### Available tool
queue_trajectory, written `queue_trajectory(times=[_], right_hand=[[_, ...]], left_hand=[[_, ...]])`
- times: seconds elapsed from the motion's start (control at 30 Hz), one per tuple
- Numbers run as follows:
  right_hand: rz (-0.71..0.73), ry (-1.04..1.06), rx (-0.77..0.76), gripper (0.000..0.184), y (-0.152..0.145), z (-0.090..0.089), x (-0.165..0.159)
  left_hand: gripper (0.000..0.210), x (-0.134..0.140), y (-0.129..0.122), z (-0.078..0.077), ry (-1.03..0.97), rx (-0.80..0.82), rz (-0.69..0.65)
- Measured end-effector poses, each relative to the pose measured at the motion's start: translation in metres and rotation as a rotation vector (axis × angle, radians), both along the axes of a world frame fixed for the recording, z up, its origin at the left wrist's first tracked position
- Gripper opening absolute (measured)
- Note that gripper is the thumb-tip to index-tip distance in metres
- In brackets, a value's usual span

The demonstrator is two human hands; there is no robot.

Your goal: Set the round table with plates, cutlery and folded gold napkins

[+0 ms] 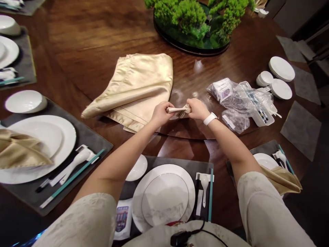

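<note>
Napkin roll (178,109): tight gold twist, held level between both hands above edge of turntable (185,132), beyond near place setting.
Near: dinner plate (164,195), spoon (204,187), teal chopsticks (210,195) directly below forearms; risk, as I judge: sleeve or elbow drops, knocks cutlery askew.
Left hand (160,115): grip closed on left end of roll. Right hand (196,109): grip closed on right end. Uneven tension likely lets twist unwind.
Far: loose gold cloth (136,89), plastic bags (239,99) close by; roll could snag either.
</note>
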State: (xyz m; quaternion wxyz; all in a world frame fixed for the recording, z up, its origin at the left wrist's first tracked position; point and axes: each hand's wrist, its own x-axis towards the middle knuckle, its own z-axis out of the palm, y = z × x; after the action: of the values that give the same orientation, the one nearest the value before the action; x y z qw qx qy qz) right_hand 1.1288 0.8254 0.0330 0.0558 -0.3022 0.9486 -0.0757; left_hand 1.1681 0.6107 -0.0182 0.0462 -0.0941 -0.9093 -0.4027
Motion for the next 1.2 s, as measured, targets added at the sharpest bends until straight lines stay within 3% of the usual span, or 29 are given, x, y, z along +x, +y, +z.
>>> queue_trajectory(times=[0.1,0.27,0.4,0.53,0.7,0.8,0.93,1.07,1.2], right_hand=[[0.054,0.074,-0.047,0.028,0.025,-0.008,0.024],[0.167,0.042,0.007,0.023,0.072,-0.055,0.073],[0.232,-0.014,-0.005,0.022,0.09,-0.069,0.093],[0.183,-0.034,-0.072,0.045,0.088,-0.066,0.102],[0.096,-0.022,-0.112,0.038,0.078,-0.07,0.112],[0.089,-0.04,-0.115,0.032,0.076,-0.073,0.112],[0.084,-0.093,-0.129,0.022,0.078,-0.07,0.106],[-0.078,-0.217,-0.356,0.021,0.082,-0.063,0.094],[-0.284,-0.325,-0.578,0.032,0.084,-0.056,0.079]], left_hand=[[0.012,0.022,0.014,0.0,0.18,-0.102,-0.19],[0.019,0.069,0.048,-0.047,0.201,-0.257,-0.534],[0.021,0.084,0.059,-0.074,0.18,-0.304,-0.637],[0.023,0.081,0.054,-0.075,0.174,-0.323,-0.671],[0.029,0.074,0.047,-0.069,0.115,-0.241,-0.671],[0.029,0.07,0.048,-0.065,0.043,-0.155,-0.568],[0.023,0.064,0.058,-0.061,-0.038,-0.199,-0.351],[0.034,0.053,0.065,-0.059,-0.094,-0.277,-0.257],[0.04,0.043,0.069,-0.054,-0.098,-0.362,-0.372]])
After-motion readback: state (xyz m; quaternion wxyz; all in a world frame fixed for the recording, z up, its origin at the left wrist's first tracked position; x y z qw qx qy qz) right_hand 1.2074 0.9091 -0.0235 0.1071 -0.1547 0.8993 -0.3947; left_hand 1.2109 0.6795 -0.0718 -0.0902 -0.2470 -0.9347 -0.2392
